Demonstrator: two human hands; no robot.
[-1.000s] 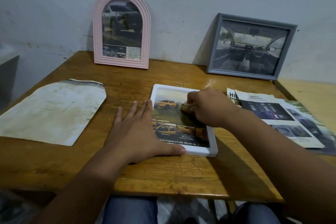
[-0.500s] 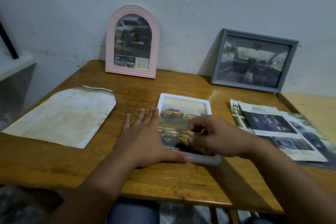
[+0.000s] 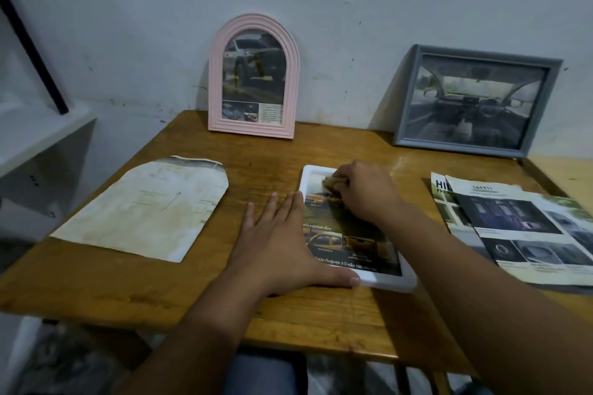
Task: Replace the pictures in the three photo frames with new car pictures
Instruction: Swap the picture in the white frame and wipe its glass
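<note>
The right hand (image 3: 362, 194) has its grip curled tight around a small tan wad, perhaps a cloth or sponge, pressed onto the upper part of the white frame (image 3: 390, 284), apparently to wipe its face. The left hand (image 3: 279, 244) lies flat with fingers straight and spread, palm on the desk (image 3: 263, 157) and thumb along the frame's near edge, likely to stop it sliding under the rubbing. The white frame lies face up near the front of the desk and shows a yellow car advert. Behind it, the pink arched frame (image 3: 253, 77) and the grey frame (image 3: 475, 99) stand leaning against the wall, each holding a car picture, so they look finished or waiting. A stained sheet of paper (image 3: 144, 208) lies to the left, and loose car brochures (image 3: 526, 228) sit to the right, within reach.
</note>
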